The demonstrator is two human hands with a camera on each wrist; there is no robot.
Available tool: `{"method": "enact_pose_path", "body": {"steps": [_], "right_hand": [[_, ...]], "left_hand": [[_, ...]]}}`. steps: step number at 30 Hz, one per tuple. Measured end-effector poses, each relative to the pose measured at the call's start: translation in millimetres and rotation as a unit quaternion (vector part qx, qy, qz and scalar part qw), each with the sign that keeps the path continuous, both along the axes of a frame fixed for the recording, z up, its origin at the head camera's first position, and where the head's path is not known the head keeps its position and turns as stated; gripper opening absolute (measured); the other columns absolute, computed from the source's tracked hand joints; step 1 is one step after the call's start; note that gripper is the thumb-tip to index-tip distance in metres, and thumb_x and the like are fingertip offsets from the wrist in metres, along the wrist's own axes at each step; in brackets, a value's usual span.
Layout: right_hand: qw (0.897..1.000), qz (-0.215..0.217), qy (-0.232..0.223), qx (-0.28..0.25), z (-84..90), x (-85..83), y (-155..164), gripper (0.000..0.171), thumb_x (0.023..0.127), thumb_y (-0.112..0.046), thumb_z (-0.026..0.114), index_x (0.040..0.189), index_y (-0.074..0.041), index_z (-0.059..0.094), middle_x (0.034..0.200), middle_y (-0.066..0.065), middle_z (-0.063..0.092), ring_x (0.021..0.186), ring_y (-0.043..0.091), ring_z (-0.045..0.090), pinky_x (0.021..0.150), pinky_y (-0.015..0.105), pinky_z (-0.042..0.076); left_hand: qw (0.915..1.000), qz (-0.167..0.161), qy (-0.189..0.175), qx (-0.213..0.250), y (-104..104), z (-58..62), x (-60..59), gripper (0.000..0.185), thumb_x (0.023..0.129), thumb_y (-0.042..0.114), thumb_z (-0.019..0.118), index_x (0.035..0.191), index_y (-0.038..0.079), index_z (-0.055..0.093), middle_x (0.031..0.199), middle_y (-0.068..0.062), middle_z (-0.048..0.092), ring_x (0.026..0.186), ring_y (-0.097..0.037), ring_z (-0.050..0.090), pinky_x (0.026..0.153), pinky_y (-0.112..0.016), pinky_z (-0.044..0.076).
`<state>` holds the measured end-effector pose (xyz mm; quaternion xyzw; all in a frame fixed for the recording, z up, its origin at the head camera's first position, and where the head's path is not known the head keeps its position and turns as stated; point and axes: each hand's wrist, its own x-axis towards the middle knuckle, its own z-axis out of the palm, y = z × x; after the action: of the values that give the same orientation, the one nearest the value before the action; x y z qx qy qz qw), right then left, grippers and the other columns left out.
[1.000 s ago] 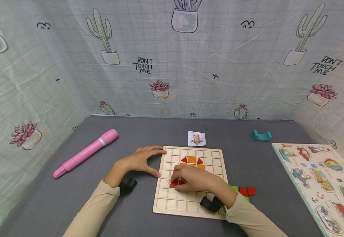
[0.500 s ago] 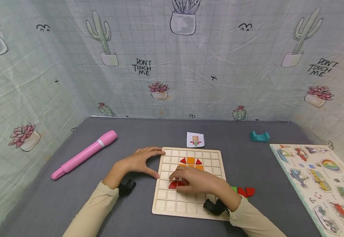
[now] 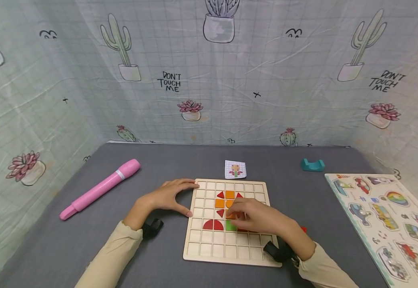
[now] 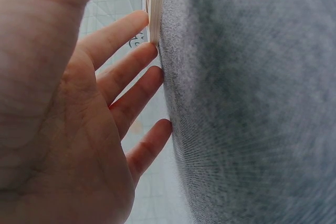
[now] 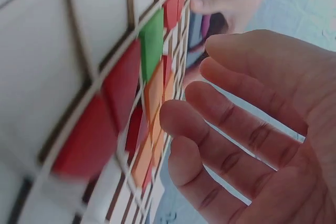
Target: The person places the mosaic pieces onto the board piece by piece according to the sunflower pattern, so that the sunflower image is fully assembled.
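Left hand [image 3: 165,197], fingers spread flat, braced against grid board [image 3: 209,246] edge at 9 o'clock. Right hand [image 3: 257,218], fingers relaxed and empty, above orange tiles [image 3: 220,203].

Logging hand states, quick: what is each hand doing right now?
Left hand: open, fingers resting against the board edge.
Right hand: open over the tiles, holding nothing.
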<state>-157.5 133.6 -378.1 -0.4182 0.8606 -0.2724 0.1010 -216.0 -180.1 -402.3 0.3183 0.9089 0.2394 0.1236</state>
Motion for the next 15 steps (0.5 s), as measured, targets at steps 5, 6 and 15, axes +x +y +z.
{"method": "enact_pose_path", "body": {"steps": [5, 6, 15], "right_hand": [[1.000, -0.026, -0.014, -0.008, -0.2, -1.2, 20.1, 0.011, 0.091, -0.012, 0.068, 0.102, -0.011, 0.073, 0.100, 0.000, 0.065, 0.076, 0.006, 0.053, 0.066, 0.021, 0.049], [0.999, -0.030, -0.016, -0.009, 0.0, -1.6, 24.2, 0.011, 0.091, -0.012, 0.068, 0.101, -0.011, 0.073, 0.099, 0.001, 0.066, 0.076, 0.006, 0.053, 0.065, 0.021, 0.049], [0.998, -0.057, -0.035, 0.000, 2.6, -2.5, 62.9, 0.014, 0.088, -0.015, 0.073, 0.099, -0.008, 0.073, 0.092, -0.003, 0.062, 0.071, 0.002, 0.049, 0.062, 0.021, 0.047]], "left_hand": [[1.0000, 0.002, -0.007, -0.003, -0.3, -0.3, -0.2, 0.086, 0.073, 0.048, 0.082, 0.145, 0.017, 0.047, 0.153, -0.009, 0.038, 0.141, -0.031, 0.032, 0.108, -0.060, 0.020], [1.0000, 0.003, -0.008, -0.003, -0.2, -0.3, -0.4, 0.086, 0.073, 0.048, 0.082, 0.145, 0.017, 0.047, 0.153, -0.009, 0.038, 0.141, -0.031, 0.032, 0.108, -0.061, 0.020], [0.9999, 0.003, -0.012, -0.005, 0.4, 1.0, -1.2, 0.086, 0.073, 0.047, 0.082, 0.145, 0.017, 0.047, 0.152, -0.009, 0.038, 0.140, -0.032, 0.033, 0.108, -0.061, 0.020]]}}
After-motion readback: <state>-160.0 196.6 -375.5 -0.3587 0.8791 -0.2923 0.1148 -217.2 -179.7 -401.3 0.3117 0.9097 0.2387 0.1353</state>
